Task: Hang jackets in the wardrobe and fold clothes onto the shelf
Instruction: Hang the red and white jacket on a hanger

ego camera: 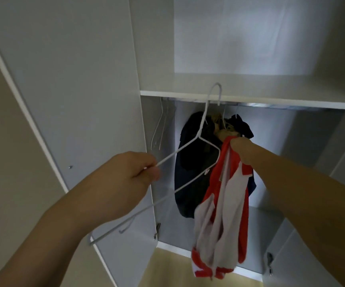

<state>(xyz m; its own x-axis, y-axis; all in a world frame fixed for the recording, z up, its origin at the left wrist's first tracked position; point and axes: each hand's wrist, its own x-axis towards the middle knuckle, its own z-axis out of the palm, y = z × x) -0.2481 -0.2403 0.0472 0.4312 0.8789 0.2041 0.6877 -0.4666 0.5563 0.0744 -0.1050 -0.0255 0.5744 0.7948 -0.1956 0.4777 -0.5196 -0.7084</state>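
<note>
My left hand (134, 172) pinches one arm of a white wire hanger (203, 119), tilted, with its hook up in front of the shelf edge (270, 101). My right hand (243, 150) grips the top of a red and white garment (223, 214), which hangs limp down to the wardrobe's base. The hanger's other arm touches the garment near its upper edge. Behind them, dark jackets (192, 172) and a tan one (225, 129) hang from the rail (256, 105) under the shelf.
Two bare white hangers (159, 127) hang at the rail's left end. The open left door (74, 100) stands close beside my left arm. Another door (312, 255) is at lower right. The upper compartment (239, 38) above the shelf shows only its back panel.
</note>
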